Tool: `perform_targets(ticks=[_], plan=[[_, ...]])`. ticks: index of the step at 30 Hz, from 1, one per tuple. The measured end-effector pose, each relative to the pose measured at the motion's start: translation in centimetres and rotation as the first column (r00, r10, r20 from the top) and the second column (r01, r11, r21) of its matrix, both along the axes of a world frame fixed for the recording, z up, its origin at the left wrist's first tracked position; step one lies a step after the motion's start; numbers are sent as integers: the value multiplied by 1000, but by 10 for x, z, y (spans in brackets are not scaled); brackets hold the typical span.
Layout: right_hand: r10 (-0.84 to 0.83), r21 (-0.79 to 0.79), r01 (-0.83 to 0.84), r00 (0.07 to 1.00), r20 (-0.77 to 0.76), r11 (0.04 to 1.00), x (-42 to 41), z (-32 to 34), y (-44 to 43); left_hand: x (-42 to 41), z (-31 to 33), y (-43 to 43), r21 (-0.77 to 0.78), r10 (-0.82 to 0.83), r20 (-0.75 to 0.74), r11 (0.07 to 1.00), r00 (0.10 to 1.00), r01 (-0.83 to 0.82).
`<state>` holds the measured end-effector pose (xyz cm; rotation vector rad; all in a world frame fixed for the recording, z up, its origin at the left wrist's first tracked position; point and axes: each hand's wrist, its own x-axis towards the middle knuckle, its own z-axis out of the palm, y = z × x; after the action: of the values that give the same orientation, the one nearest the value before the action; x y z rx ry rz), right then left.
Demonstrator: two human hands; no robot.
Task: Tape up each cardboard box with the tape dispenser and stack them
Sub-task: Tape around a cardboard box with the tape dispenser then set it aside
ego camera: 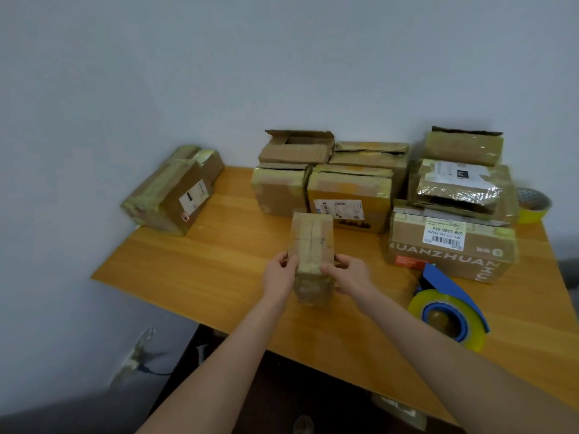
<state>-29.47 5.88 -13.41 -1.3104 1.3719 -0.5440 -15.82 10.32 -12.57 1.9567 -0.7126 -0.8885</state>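
A small taped cardboard box (311, 245) stands in the middle of the wooden table (219, 261). My left hand (279, 274) grips its left side and my right hand (347, 274) grips its right side. The blue tape dispenser (451, 308) with a yellow-edged roll lies on the table to the right of my right arm. At the far left two taped boxes (172, 192) lie together. Several more boxes (351, 195) crowd the back and right, some with flaps open, like the one (296, 147) on top at the back.
A large printed box (451, 249) sits just behind the dispenser. A spare yellow tape roll (532, 205) lies at the table's far right edge. A wall socket with a cable (138, 355) is low on the left wall. The floor below the table is dark.
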Motion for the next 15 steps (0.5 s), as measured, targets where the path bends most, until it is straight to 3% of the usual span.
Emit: perform_targets(ticks=[6, 9, 15], plan=[[7, 33, -12, 989, 150, 999, 73, 23, -16, 69, 13, -15, -101, 93, 112, 991, 989, -82], [11, 42, -20, 977, 211, 999, 128, 27, -20, 122, 19, -24, -145, 117, 249, 986, 961, -83], [-27, -52, 37, 984, 177, 998, 258, 24, -47, 254, 23, -59, -129, 49, 301, 992, 952, -10]])
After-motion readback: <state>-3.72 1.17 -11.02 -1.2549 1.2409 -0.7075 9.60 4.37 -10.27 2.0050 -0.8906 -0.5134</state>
